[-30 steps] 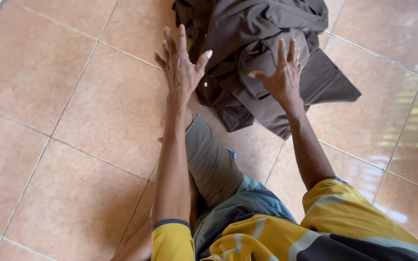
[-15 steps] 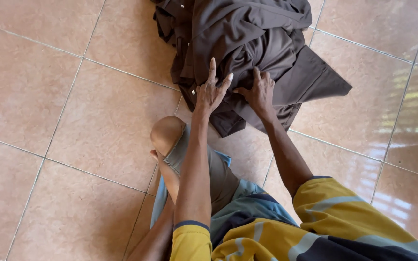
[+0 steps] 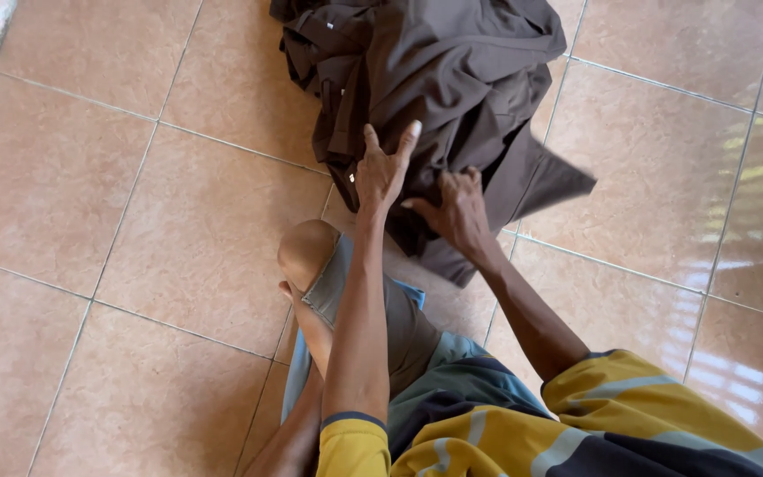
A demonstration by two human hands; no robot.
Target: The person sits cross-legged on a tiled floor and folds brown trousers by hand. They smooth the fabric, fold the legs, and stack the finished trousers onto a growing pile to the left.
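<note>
both hands now on dark garment (image 3: 452, 79); right hand (image 3: 457, 208) gripping

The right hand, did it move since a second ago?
Yes. The right hand came down from the air onto the dark brown garment, closer to the left hand.

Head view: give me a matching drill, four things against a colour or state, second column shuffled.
Things:
1. left hand
2. right hand
3. garment
4. floor tiles

States:
A. dark brown, crumpled in a heap
B. fingers curled, gripping cloth
C. reddish tan, glossy
D. fingers spread, resting on cloth

Pairs: 1-D, 2-B, 3-A, 4-C
</note>
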